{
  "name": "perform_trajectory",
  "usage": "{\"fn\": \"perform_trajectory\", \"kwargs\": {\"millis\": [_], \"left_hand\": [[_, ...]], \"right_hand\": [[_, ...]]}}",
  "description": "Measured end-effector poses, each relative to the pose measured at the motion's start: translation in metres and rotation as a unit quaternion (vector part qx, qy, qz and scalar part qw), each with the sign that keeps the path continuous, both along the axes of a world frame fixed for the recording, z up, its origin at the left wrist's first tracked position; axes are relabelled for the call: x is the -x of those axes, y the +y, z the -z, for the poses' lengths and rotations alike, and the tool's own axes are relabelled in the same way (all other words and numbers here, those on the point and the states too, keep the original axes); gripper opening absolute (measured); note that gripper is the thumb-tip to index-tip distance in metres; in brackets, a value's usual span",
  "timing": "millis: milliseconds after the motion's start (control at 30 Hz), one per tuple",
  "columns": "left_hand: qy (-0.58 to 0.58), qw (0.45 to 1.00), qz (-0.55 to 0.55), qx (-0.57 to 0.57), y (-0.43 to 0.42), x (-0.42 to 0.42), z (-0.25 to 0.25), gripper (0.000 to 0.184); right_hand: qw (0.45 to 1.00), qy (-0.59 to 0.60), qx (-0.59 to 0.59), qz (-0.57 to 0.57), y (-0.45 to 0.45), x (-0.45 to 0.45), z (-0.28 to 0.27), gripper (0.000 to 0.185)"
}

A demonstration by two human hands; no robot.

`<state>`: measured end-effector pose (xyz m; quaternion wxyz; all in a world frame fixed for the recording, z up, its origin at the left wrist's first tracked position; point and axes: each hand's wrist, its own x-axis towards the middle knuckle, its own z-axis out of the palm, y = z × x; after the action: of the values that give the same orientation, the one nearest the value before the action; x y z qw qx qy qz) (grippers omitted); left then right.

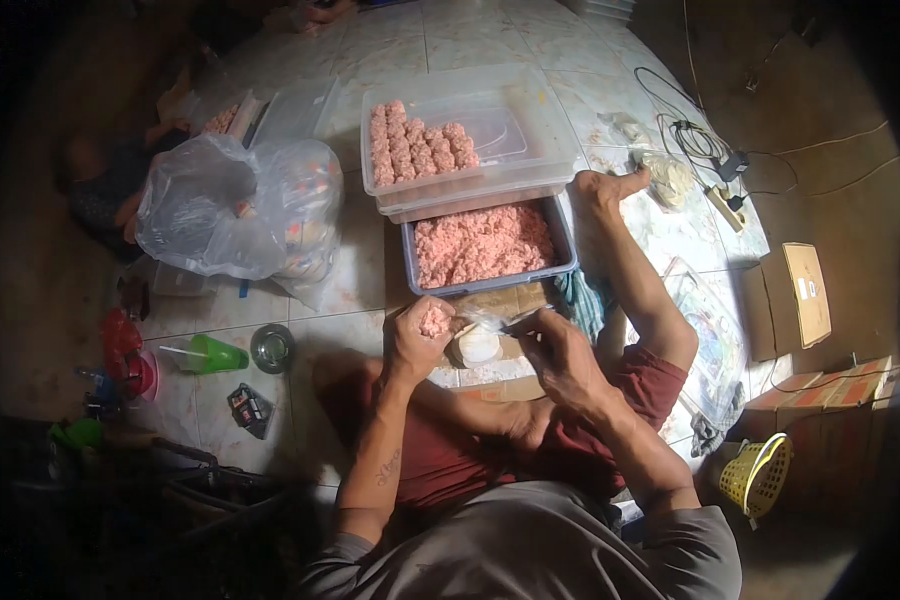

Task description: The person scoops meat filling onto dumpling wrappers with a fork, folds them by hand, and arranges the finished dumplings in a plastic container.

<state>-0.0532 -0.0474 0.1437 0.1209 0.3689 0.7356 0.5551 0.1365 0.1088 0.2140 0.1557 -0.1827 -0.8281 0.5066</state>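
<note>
My left hand (417,340) is closed around a lump of pink minced meat (435,321). To its right, my right hand (562,362) pinches the edge of a thin clear plastic film (485,318), which stretches toward the left hand. Below the film sits a round whitish stack (478,347); its exact kind is unclear. Just beyond both hands, a dark tub (410,262) holds loose minced meat (482,245). Behind it, a clear plastic box (555,150) contains rows of shaped meat portions (420,150) along its left side.
A large clear plastic bag (205,215) of packets stands left, near another person (110,190). A green cup (218,354) and glass ashtray (273,348) lie on the tiles. Right are cables with a power strip (725,208), cardboard boxes (820,395) and a yellow basket (755,475).
</note>
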Motion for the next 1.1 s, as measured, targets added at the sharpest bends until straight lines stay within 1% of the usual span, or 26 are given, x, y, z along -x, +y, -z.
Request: {"fn": "perform_trajectory", "kwargs": {"millis": [67,200,233,267,300,333,367,400,433,467,500,533,567,633,667,700,733,767,833,867,900,967,1000,1033,1067,1100], "left_hand": [[0.093,0.993,-0.011,0.072,0.004,-0.007,-0.011,0.026],[0.186,0.976,-0.01,0.109,0.006,-0.009,-0.003,0.031],[0.185,0.977,-0.01,0.106,0.004,-0.009,0.001,0.031],[0.15,0.979,-0.01,0.138,0.0,-0.009,0.005,0.032],[0.113,0.979,-0.008,0.17,-0.004,-0.01,0.01,0.033],[0.085,0.99,0.05,0.096,-0.012,-0.008,0.021,0.032],[0.079,0.991,0.053,0.095,-0.016,-0.008,0.019,0.032],[-0.013,0.992,0.108,0.069,-0.019,-0.007,0.013,0.034],[-0.102,0.981,0.162,0.043,-0.021,-0.008,0.005,0.037],[-0.061,0.989,0.131,-0.02,-0.021,-0.011,-0.003,0.038],[-0.061,0.989,0.137,-0.02,-0.02,-0.016,-0.014,0.038],[-0.11,0.984,0.121,-0.071,-0.015,-0.021,-0.025,0.038],[-0.095,0.988,0.114,-0.036,-0.018,-0.017,-0.014,0.037],[-0.086,0.991,0.102,0.003,-0.019,-0.015,0.001,0.036],[-0.069,0.99,0.11,0.06,-0.01,-0.015,0.002,0.037],[-0.053,0.985,0.118,0.116,0.001,-0.017,0.001,0.039],[-0.035,0.986,0.112,0.115,0.01,-0.023,-0.017,0.037],[-0.04,0.987,0.111,0.114,0.013,-0.026,-0.015,0.037],[0.082,0.992,0.073,0.059,0.019,-0.027,-0.003,0.032],[0.141,0.989,0.046,0.017,0.022,-0.025,-0.001,0.029],[0.145,0.988,0.04,0.015,0.024,-0.021,0.002,0.029],[-0.065,0.986,0.061,0.14,0.025,-0.027,0.001,0.033],[-0.034,0.997,0.061,0.04,0.028,-0.031,-0.004,0.034],[-0.036,0.997,0.058,0.041,0.023,-0.032,-0.007,0.034],[-0.07,0.994,0.083,0.011,0.018,-0.028,-0.011,0.034],[-0.103,0.989,0.107,-0.02,0.014,-0.025,-0.013,0.034]], "right_hand": [[0.999,-0.029,0.015,-0.02,-0.007,0.005,0.001,0.011],[0.999,-0.023,0.029,-0.031,-0.012,0.018,0.022,0.011],[0.991,0.008,0.135,-0.007,-0.011,0.021,0.034,0.011],[0.97,0.038,0.239,0.018,-0.01,0.022,0.043,0.011],[0.96,0.042,0.273,0.037,-0.003,0.027,0.044,0.013],[0.941,0.076,0.326,0.049,0.005,0.035,0.052,0.016],[0.917,0.109,0.379,0.062,0.014,0.043,0.065,0.019],[0.899,0.109,0.418,0.068,0.025,0.048,0.086,0.018],[0.912,0.054,0.388,0.123,0.033,0.046,0.111,0.018],[0.895,0.024,0.424,0.139,0.037,0.036,0.135,0.019],[0.875,-0.003,0.458,0.155,0.037,0.022,0.149,0.02],[0.865,-0.019,0.478,0.152,0.035,0.007,0.145,0.019],[0.854,-0.042,0.498,0.147,0.031,-0.008,0.135,0.018],[0.847,-0.09,0.496,0.166,0.016,-0.021,0.089,0.012],[0.958,-0.014,0.252,0.136,0.006,-0.018,0.073,0.01],[0.993,0.065,-0.013,0.094,-0.003,-0.016,0.052,0.01],[0.996,0.035,0.056,0.058,-0.013,-0.015,0.019,0.013],[0.991,0.088,-0.096,-0.005,-0.008,-0.013,0.018,0.01],[0.995,-0.031,-0.085,-0.028,-0.005,-0.021,0.003,0.013],[0.996,-0.019,-0.087,-0.009,-0.003,-0.025,-0.005,0.012],[0.996,-0.006,-0.088,0.009,-0.002,-0.026,-0.012,0.012],[0.998,-0.002,-0.05,0.043,-0.008,-0.017,-0.012,0.011],[0.998,0.007,-0.055,0.014,-0.007,-0.013,-0.006,0.011],[0.998,0.019,-0.062,-0.014,-0.007,-0.009,-0.004,0.01],[0.996,0.054,-0.07,0.027,-0.012,-0.009,-0.004,0.009],[0.996,0.049,0.015,0.075,-0.017,-0.009,-0.009,0.007]]}}
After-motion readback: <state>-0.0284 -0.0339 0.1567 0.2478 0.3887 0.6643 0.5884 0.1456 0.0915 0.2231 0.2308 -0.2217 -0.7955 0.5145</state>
